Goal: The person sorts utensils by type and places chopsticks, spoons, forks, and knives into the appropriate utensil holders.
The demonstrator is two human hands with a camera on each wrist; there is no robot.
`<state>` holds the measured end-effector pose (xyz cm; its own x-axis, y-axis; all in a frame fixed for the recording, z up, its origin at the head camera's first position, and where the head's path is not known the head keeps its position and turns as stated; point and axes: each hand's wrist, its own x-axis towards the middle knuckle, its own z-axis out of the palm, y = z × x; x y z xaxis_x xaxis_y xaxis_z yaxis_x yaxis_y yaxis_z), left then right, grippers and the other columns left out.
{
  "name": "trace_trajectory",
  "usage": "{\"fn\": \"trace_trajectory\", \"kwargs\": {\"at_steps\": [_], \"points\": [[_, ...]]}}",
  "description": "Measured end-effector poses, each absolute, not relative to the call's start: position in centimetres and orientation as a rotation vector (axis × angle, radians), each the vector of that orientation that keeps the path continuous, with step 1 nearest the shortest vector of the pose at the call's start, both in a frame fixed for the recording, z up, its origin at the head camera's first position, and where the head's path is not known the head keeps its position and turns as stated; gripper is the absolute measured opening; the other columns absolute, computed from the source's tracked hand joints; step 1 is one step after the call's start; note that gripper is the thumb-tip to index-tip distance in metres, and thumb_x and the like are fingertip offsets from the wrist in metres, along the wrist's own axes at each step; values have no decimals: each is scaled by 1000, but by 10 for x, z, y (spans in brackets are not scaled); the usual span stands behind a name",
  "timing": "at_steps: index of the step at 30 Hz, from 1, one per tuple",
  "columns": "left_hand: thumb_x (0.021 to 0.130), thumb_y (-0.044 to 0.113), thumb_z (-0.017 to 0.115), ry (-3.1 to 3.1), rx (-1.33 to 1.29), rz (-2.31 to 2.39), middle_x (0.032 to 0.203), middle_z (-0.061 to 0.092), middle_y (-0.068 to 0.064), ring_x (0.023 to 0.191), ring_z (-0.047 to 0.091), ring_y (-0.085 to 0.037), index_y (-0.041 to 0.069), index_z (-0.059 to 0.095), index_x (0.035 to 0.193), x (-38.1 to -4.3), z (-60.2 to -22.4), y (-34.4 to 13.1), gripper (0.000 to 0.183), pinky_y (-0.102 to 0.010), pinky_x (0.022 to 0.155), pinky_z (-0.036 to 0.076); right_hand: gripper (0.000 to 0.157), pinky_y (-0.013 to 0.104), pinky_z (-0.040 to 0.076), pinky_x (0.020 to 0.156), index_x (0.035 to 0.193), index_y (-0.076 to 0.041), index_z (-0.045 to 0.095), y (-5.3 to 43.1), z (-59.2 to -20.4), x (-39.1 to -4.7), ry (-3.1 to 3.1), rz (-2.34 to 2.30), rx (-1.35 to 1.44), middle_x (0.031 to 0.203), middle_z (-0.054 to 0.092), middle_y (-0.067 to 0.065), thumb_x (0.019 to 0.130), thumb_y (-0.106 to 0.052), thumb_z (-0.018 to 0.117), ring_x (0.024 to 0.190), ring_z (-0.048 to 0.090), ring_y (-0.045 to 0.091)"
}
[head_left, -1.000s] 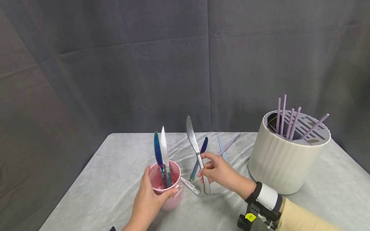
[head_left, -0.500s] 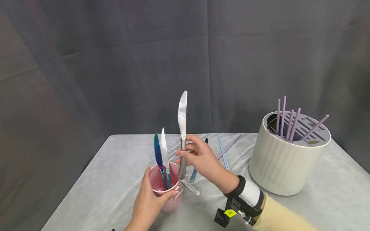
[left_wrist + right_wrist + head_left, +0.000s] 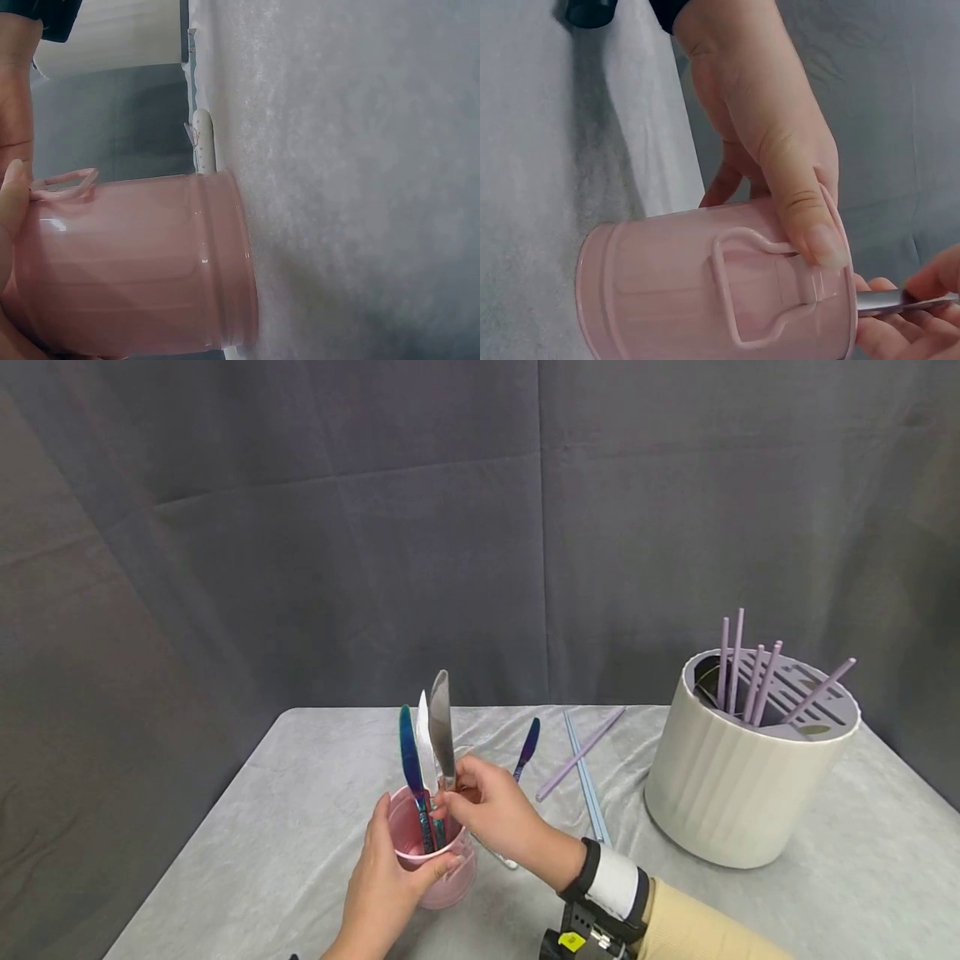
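My left hand (image 3: 393, 877) grips a small pink bucket (image 3: 450, 892) at its rim, thumb in front; its wire-like side handle shows in the right wrist view. Inside stand a blue-purple table knife (image 3: 409, 752) and a knife with a bright silver blade (image 3: 424, 735), both blade up. My right hand (image 3: 498, 806) pinches a plain silver table knife (image 3: 442, 718), also blade up, over the bucket's right side. In the right wrist view its handle (image 3: 885, 301) runs in past the rim, the lower end hidden by the bucket wall.
On the grey cloth behind my right hand lie another blue-purple knife (image 3: 529, 743), pale blue chopsticks (image 3: 588, 785) and a crossing purple chopstick (image 3: 577, 756). A white stick (image 3: 203, 139) lies beside the bucket. A cream utensil holder (image 3: 727, 802) with several purple chopsticks (image 3: 762, 685) stands right.
My right hand has carried the silver knife left, first up and then down over the bucket, turning it upright. The left hand and bucket have stayed in place.
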<state>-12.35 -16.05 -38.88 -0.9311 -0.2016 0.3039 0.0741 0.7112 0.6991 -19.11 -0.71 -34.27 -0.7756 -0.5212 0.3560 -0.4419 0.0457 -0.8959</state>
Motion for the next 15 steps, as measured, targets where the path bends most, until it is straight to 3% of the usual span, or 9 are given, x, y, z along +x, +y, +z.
{"fn": "trace_trajectory", "kwargs": {"at_steps": [4,7,10,15], "points": [[70,44,85,-2558,94,-1060,138,45,-32,118,52,-45,-9,24,145,-123,-388,-161,110,-57,91,45,14,34,57,73,103,9,54,-7,-343,-189,2185,-1862,-1052,86,65,17,89,12,54,83,69,33],[70,44,85,-2567,101,-1060,138,44,-32,119,52,-45,-8,24,145,-123,-388,-160,110,-57,91,45,10,39,57,73,100,10,56,-6,-343,-188,2177,-1862,-1083,86,66,18,90,11,55,83,69,36],[71,44,84,-2574,105,-1073,138,44,-31,120,51,-45,-8,23,146,-123,-387,-160,110,-57,92,44,5,31,57,70,95,8,61,-6,-344,-187,2228,-1832,-1107,85,67,17,91,7,57,80,69,31],[72,46,83,-2577,115,-1116,140,42,-31,122,50,-45,-7,21,146,-122,-387,-160,110,-58,94,43,8,18,50,63,89,4,64,-7,-345,-186,2350,-1759,-1130,81,67,13,88,9,58,70,59,8]]}}
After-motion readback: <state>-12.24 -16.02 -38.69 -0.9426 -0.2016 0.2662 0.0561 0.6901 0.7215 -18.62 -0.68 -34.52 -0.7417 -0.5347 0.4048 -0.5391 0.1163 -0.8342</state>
